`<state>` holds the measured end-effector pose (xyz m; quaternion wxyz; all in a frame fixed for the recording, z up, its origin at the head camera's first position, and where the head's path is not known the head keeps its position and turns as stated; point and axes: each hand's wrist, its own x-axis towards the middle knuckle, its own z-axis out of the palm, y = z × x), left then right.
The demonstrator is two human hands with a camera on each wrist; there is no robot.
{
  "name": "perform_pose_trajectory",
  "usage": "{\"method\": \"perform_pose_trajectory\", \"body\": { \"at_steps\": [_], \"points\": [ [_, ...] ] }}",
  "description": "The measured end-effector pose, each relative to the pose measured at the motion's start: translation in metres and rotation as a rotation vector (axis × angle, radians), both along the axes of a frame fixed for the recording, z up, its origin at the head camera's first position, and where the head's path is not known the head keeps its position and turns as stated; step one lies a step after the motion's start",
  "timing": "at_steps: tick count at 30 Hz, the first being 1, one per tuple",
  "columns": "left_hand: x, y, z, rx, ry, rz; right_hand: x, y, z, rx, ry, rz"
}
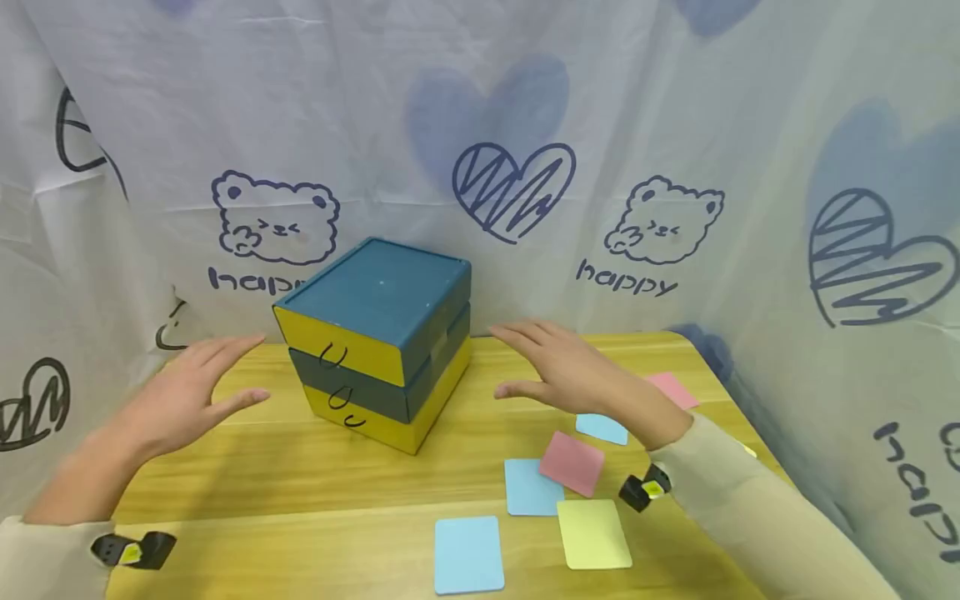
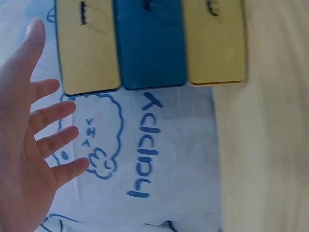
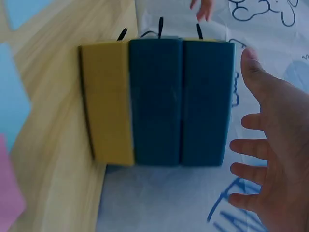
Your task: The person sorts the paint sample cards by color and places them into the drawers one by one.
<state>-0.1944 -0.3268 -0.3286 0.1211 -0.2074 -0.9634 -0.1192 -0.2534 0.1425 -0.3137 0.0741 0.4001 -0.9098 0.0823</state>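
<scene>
A small three-tier drawer box (image 1: 375,292) in blue and yellow stands toward the back of the wooden table, its fronts turned to the left and bearing black loop pulls. My left hand (image 1: 191,400) hovers to the left of the box, fingers straight and thumb apart, holding nothing. On the other side my right hand (image 1: 558,367) hangs in the air with outstretched fingers, also holding nothing. Gaps show between both hands and the box. In the left wrist view the drawer fronts (image 2: 152,48) face the camera; the right wrist view shows the box's side (image 3: 157,104).
Several paper squares lie at the right and front of the table: blue (image 1: 468,554), yellow (image 1: 595,533) and pink (image 1: 572,463), the pink one overlapping another blue one (image 1: 528,487). A printed white cloth (image 1: 390,108) hangs close behind the box and along both sides.
</scene>
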Motion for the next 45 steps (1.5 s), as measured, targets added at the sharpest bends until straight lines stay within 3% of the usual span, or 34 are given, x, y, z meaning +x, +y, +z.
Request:
{"method": "perform_pose_trajectory", "body": {
  "at_steps": [7, 17, 28, 45],
  "points": [
    [-0.017, 0.013, 0.031, 0.015, 0.028, -0.028, -0.013, -0.046, 0.022, 0.04, -0.019, 0.041],
    [-0.053, 0.037, 0.055, -0.023, -0.09, -0.056, -0.031, -0.1, 0.035, 0.12, -0.083, 0.036],
    [-0.079, 0.051, 0.052, -0.042, -0.209, -0.053, -0.04, -0.13, 0.036, 0.175, -0.186, -0.011],
    [-0.083, 0.062, 0.049, -0.064, -0.236, -0.036, -0.044, -0.11, 0.035, 0.14, -0.182, -0.01]
  ]
}}
